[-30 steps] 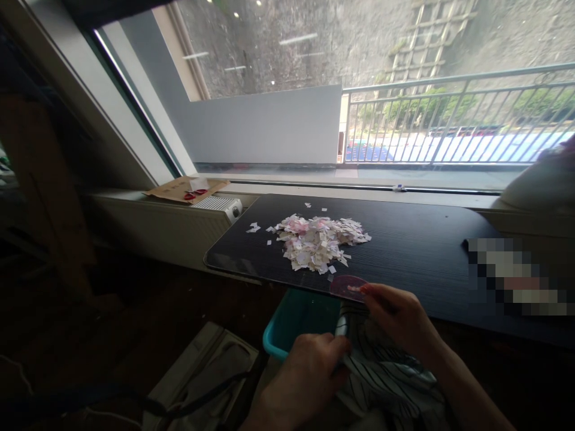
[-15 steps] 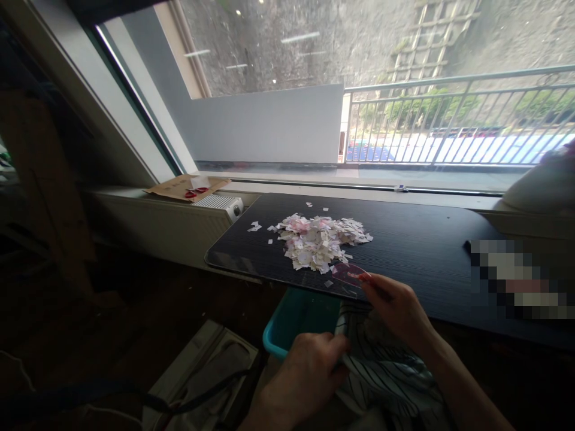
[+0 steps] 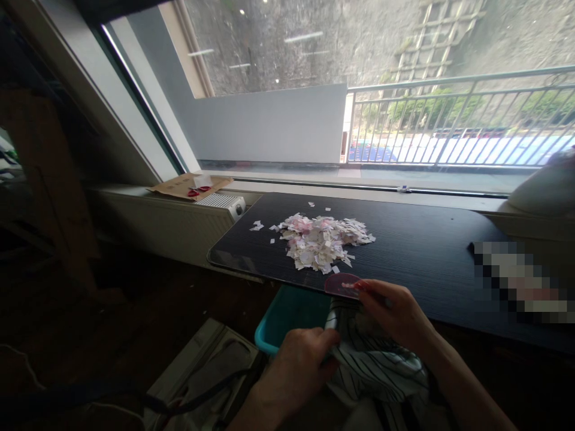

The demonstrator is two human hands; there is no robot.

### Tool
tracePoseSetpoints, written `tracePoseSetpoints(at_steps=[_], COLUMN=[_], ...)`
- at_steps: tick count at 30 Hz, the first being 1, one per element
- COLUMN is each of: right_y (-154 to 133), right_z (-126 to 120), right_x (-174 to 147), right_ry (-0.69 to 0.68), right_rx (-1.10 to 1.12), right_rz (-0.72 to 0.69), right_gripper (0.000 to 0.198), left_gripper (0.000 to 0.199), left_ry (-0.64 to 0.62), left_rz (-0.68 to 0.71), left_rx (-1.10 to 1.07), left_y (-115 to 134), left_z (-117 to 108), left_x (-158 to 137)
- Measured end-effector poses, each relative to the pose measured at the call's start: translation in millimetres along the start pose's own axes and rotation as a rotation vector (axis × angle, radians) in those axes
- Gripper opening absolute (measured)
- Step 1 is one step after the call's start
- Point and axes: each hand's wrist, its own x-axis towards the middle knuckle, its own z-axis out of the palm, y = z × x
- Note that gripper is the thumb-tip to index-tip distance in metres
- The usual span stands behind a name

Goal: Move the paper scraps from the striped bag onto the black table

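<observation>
A pile of small white and pinkish paper scraps [image 3: 321,242] lies on the dark tabletop [image 3: 417,251]. At the table's near edge, my right hand [image 3: 395,305] pinches a clear, pink-tinted rounded plastic piece [image 3: 339,286], flat and thin; its exact kind I cannot tell. It rests at the edge, just in front of the pile. Below, my left hand [image 3: 300,362] is closed on the striped cloth [image 3: 381,365], beside a teal bin [image 3: 265,341] under the table edge. The bin's inside is mostly dark, and my left hand covers part of its rim.
Red-handled scissors [image 3: 194,192] lie on brown cardboard [image 3: 168,187] by the radiator [image 3: 220,203]. A blurred-out object [image 3: 521,275] sits at the table's right. A pale box [image 3: 197,359] stands on the floor at left. The window sill runs behind the table.
My right hand has drawn the pink plastic piece down and left, from beside the pile to the table's edge. My left hand has shifted slightly left, still gripping the cloth.
</observation>
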Motion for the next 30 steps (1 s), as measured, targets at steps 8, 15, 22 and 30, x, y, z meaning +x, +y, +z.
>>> tracePoseSetpoints(at_steps=[8, 15, 22, 30], right_y=[20.1, 19.5, 14.3, 13.4], right_z=[-4.8, -35.9, -47.2, -29.8], right_x=[18.7, -14.1, -43.6, -9.3], right_ry=[0.109, 0.160, 0.152, 0.239], right_rx=[-0.132, -0.194, -0.138, -0.117], right_rz=[0.068, 0.130, 0.138, 0.117], right_gripper=[0.032, 0.027, 0.024, 0.030], left_gripper=[0.031, 0.025, 0.021, 0.026], left_ry=[0.091, 0.172, 0.163, 0.127], left_rz=[-0.052, -0.057, -0.071, -0.027], left_rx=[-0.044, -0.180, -0.153, -0.115], left_y=[-25.0, -42.9, -35.2, -29.5], left_z=[10.8, 7.7, 6.1, 13.3], left_x=[-18.1, -31.3, -25.4, -22.5])
